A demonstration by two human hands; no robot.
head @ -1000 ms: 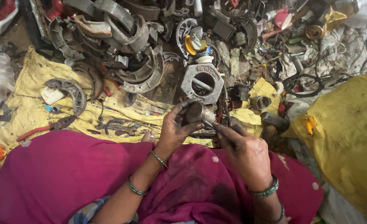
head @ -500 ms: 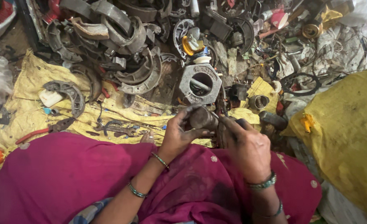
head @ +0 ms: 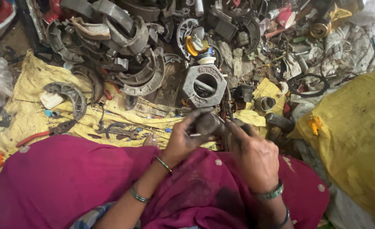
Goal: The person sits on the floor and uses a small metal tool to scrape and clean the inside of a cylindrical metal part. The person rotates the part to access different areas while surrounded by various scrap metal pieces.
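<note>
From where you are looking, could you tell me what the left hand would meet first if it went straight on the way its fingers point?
The left hand points up and right, already closed around a small dark metal part. Straight beyond that, it would probably meet the grey metal housing with the round opening, though depth is hard to judge.

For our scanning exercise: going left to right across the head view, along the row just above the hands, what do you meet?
Red-handled pliers → curved brake shoe → grey square metal housing → small metal cup → yellow sack.
</note>
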